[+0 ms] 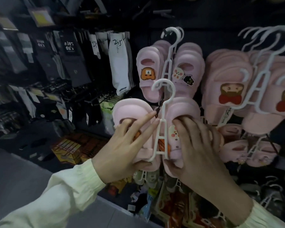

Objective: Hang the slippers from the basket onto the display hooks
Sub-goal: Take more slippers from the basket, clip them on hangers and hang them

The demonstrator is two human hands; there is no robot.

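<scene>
A: Where is the pair you are hanging?

B: The pink slippers [155, 129] sit on a white hanger [161, 119] in front of you, held up against the dark display wall, just below another pink pair [169, 69] already hanging there.

A: And your hands?

B: Your left hand [122, 152] wraps the left slipper, thumb under the sole, two fingers [145, 119] stretched toward the hanger's stem; that grip is closed on the slipper. Your right hand [196, 145] is pressed over the right slipper, its grip clasping it from the front with the thumb under the sole.

A: Is the hanger's hook on anything?

B: You cannot tell; its curved top overlaps the lower edge of the pair above.

A: What surrounds it?

B: To your right hang more pink slippers with a bearded figure [229, 94] on them, on white hangers. To your left, rows of socks [118, 63] in black and white. Below, packaged goods [72, 147] in orange and yellow.
</scene>
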